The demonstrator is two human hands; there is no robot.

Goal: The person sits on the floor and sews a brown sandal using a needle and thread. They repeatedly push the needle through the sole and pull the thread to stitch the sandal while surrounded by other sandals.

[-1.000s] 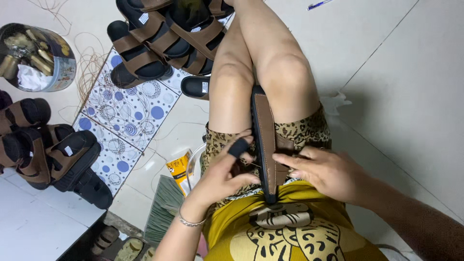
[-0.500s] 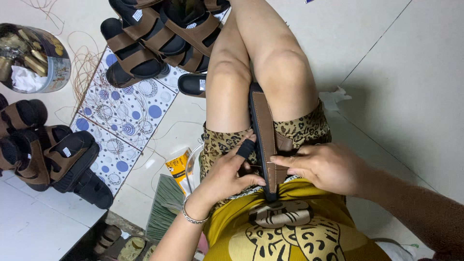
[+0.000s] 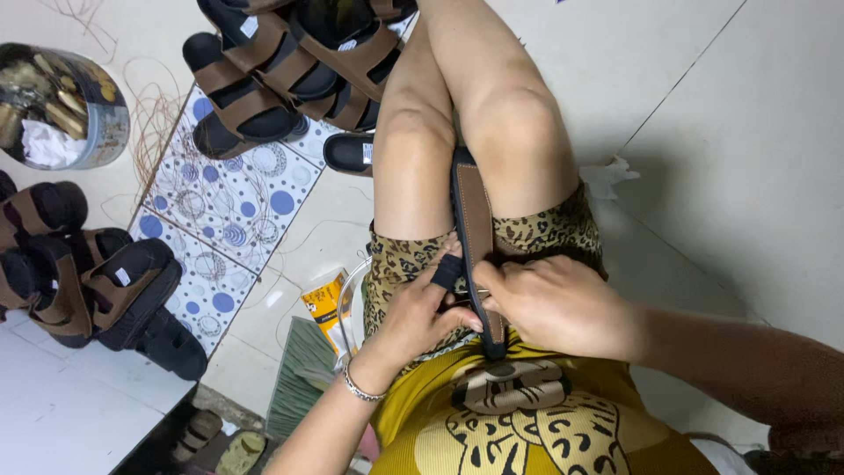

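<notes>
While I look down through the head camera, I see a long brown strap with dark edges [image 3: 476,224] lying on the lap, between the two thighs. My left hand [image 3: 420,312] closes its grip on the near part of this strap from the left side; one finger wears a black finger cover [image 3: 447,274] that presses beside the strap edge. My right hand [image 3: 552,303] clenches the same strap from the right side, directly opposite, so both hands touch each other around it. Just behind the grip, the strap end reaches the yellow shirt [image 3: 519,422]. Far ahead of the grip, brown sandals [image 3: 281,66] are piled on the floor. Well to the left of the grip stand more sandals [image 3: 97,286] and a round tin [image 3: 61,105], and a yellow packet [image 3: 327,308] lies near the left wrist.
</notes>
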